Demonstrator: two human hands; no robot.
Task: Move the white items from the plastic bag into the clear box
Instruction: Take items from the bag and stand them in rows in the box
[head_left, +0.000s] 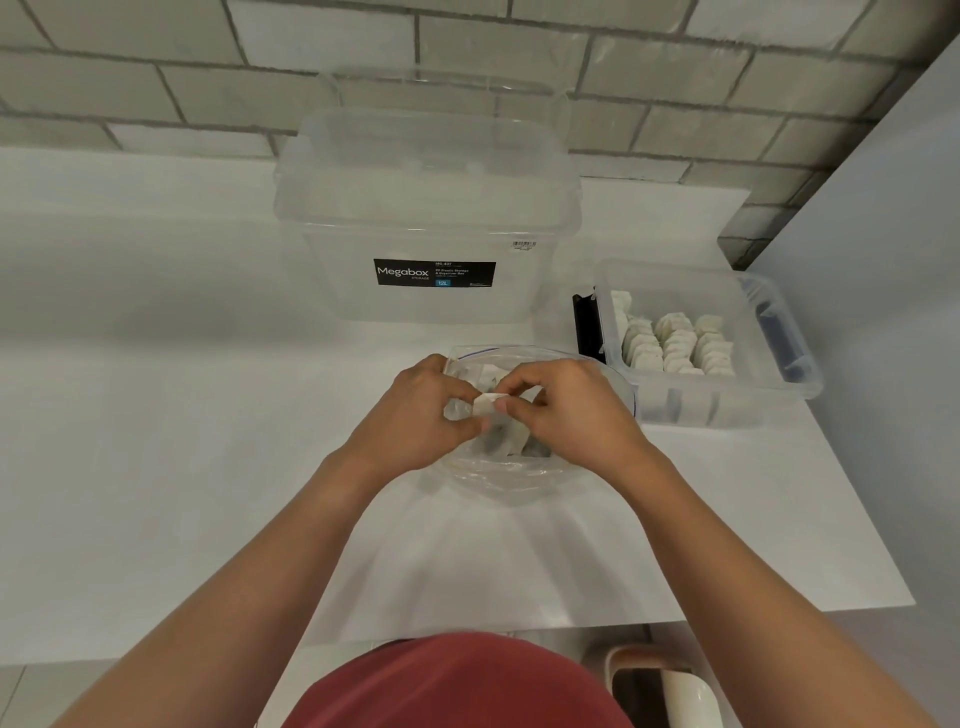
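Over the open plastic bag (519, 467) on the white table (156, 415), our left hand (415, 415) and right hand (566, 410) pinch one white item (488, 404) between fingertips; the clear box (769, 332), to the right, already holds rows of them

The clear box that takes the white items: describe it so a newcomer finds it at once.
Start at the large Megabox tub against the tiled wall, then look right and nearer. There sits a lower, smaller clear box by the table's right edge. Unlike the tub, it already holds rows of white items.
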